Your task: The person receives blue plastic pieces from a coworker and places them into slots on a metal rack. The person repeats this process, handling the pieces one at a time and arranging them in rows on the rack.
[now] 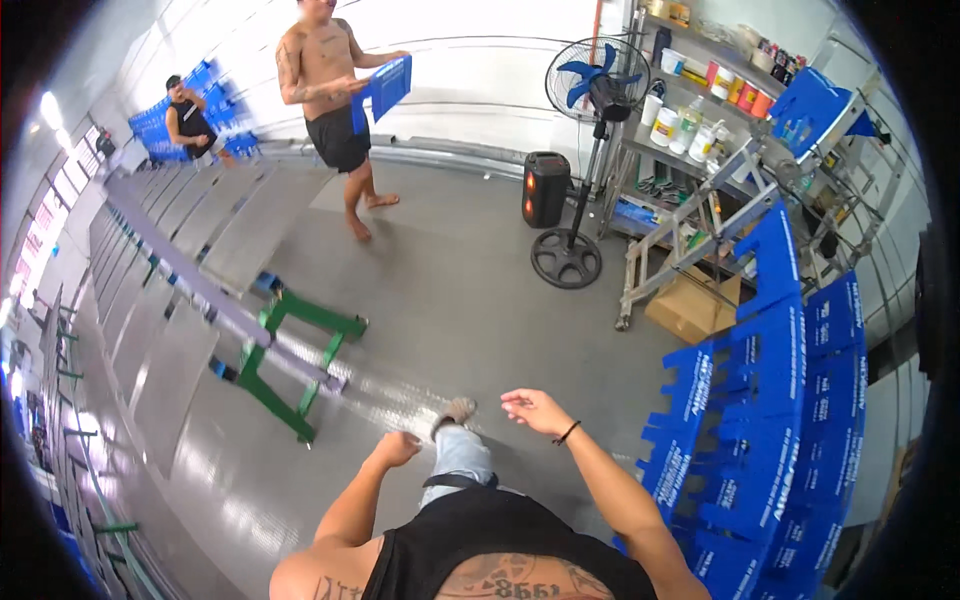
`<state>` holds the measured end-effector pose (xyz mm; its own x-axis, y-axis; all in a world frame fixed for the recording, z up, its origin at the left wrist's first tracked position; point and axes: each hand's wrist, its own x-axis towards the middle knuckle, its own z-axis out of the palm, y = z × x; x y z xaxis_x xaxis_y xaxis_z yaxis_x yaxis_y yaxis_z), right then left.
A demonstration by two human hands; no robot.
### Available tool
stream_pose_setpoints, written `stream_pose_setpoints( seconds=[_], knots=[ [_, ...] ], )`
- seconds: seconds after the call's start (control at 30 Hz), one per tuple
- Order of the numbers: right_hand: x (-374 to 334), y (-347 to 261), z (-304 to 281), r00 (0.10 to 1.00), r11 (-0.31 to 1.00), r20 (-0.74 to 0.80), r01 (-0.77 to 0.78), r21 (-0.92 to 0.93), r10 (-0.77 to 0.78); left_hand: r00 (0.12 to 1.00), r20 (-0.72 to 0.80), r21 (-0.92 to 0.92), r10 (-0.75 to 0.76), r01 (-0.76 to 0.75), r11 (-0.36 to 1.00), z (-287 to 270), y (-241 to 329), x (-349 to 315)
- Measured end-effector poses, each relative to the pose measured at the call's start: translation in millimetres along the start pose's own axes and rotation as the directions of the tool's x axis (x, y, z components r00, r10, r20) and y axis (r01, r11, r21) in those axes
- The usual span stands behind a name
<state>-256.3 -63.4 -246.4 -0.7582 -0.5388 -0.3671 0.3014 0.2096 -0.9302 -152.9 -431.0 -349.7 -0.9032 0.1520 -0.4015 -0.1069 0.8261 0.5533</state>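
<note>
My left hand (398, 450) hangs in front of my left side above the grey floor, loosely bent, with nothing visible in it. Its fingers show only in part. My right hand (537, 412), with a dark band at the wrist, is held out ahead of my body. Its fingers are loosely bent and apart, and it holds nothing. Neither hand touches anything. Nearest the left hand is a green metal stand (270, 375) under a long grey rail (190, 270). Stacked blue printed panels (745, 450) stand to the right of my right arm.
A barefoot person (325, 70) carries a blue panel (388, 90) ahead; another person (190, 120) stands farther back. A fan (598, 85), black speaker (545, 190), stepladder (690, 225), cardboard box (690, 305) and shelves of bottles (700, 95) are at right. Long grey tables (160, 370) run left.
</note>
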Motion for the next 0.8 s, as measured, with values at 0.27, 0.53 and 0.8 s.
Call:
stream_pose_setpoints(
  seconds=[0.27, 0.53, 0.8],
  knots=[
    [307, -162, 48, 0.988, 0.842, 0.148, -0.052, 0.536, -0.033, 0.895, -0.294, 0.144, 0.336, -0.306, 0.941, -383, 100, 248],
    [558, -329, 48, 0.993, -0.304, -0.001, -0.036, 0.952, -0.121, 0.754, -0.482, 0.147, 0.447, -0.433, 0.889, -576, 190, 275],
    [527, -292, 50, 0.946, -0.510, -0.043, -0.135, 0.850, -0.322, 0.558, -0.143, 0.539, 0.818, -0.649, 0.537, -567, 315, 422]
  ],
)
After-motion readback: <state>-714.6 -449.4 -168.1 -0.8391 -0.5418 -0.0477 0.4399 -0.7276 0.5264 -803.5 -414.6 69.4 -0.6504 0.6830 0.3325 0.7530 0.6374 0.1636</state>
